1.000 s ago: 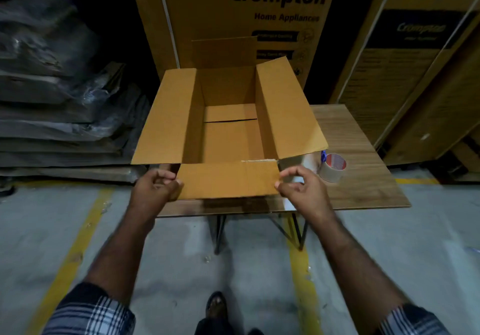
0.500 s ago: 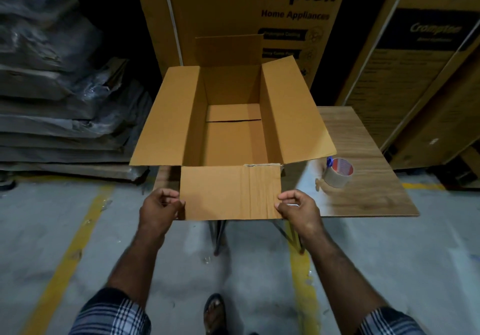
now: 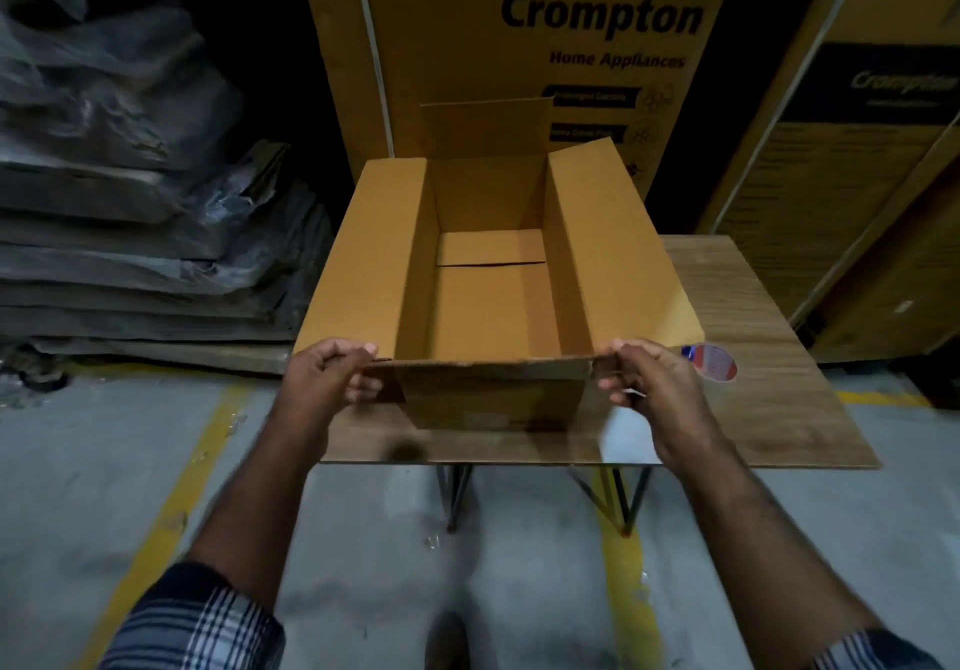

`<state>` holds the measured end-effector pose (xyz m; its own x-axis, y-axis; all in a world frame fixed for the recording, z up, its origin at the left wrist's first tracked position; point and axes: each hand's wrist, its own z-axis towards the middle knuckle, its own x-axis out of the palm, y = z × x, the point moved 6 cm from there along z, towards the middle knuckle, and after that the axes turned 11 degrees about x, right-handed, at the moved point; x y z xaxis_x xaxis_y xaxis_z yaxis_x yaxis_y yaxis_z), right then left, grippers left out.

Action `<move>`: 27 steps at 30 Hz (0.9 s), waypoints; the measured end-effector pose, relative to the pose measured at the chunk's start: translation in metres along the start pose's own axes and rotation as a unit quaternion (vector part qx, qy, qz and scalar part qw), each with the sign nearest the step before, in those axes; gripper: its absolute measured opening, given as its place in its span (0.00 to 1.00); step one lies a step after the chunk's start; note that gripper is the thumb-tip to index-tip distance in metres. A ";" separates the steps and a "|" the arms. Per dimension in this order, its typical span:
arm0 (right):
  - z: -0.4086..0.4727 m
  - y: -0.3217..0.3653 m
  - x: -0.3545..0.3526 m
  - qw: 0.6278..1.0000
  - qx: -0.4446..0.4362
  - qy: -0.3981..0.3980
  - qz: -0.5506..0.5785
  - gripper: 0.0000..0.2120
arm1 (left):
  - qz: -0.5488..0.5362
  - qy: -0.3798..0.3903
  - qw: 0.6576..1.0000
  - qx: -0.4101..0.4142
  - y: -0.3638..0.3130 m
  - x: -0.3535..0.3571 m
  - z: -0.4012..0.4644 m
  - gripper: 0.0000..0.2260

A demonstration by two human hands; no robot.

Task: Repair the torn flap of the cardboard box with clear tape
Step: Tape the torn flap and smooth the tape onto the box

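An open brown cardboard box [image 3: 493, 305] stands on a small wooden table [image 3: 753, 399], its side flaps spread outward and its far flap upright. The near flap [image 3: 488, 370] is seen almost edge-on, lying level along the box's front rim. My left hand [image 3: 327, 378] pinches the flap's left end and my right hand [image 3: 649, 383] pinches its right end. A roll of clear tape [image 3: 714, 361] lies on the table just right of my right hand, partly hidden behind it.
Tall printed cartons [image 3: 545, 45] stand right behind the table and at the right [image 3: 857, 175]. Plastic-wrapped flat stacks [image 3: 130, 227] fill the left. The concrete floor has yellow lines [image 3: 171, 513]. My foot [image 3: 447, 641] is below the table's front edge.
The near flap, which hung outward and down toward me, has been swung up to lie level with the box's front rim. Both hands rose with it, still at its two ends.
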<state>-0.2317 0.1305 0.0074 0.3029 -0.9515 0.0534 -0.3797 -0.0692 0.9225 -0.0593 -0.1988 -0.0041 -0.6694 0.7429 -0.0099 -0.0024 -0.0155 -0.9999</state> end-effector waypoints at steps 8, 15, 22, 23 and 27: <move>0.060 0.041 0.009 0.986 -0.047 -0.099 -0.125 0.07 | -0.007 -0.026 0.999 -0.017 -0.009 0.022 0.073 0.08; 0.095 0.042 0.032 0.919 -0.068 -0.145 -0.359 0.16 | 0.161 -0.023 0.986 0.045 0.018 0.032 0.113 0.15; 0.086 0.018 0.058 0.772 -0.116 -0.172 -0.601 0.17 | 0.447 0.073 0.883 0.126 0.022 0.055 0.110 0.07; 0.079 0.015 0.065 0.756 -0.145 -0.180 -0.613 0.18 | 0.484 0.078 0.857 0.158 0.018 0.060 0.103 0.07; 0.037 -0.019 0.111 0.743 -0.251 -0.127 -0.608 0.25 | 0.499 0.152 0.784 0.338 0.010 0.107 0.043 0.18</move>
<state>-0.2236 0.0146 -0.0181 -0.0438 -0.3080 -0.9504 0.4323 -0.8635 0.2599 -0.1630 -0.1478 -0.0147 -0.3821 0.2587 -0.8872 -0.0522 -0.9645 -0.2588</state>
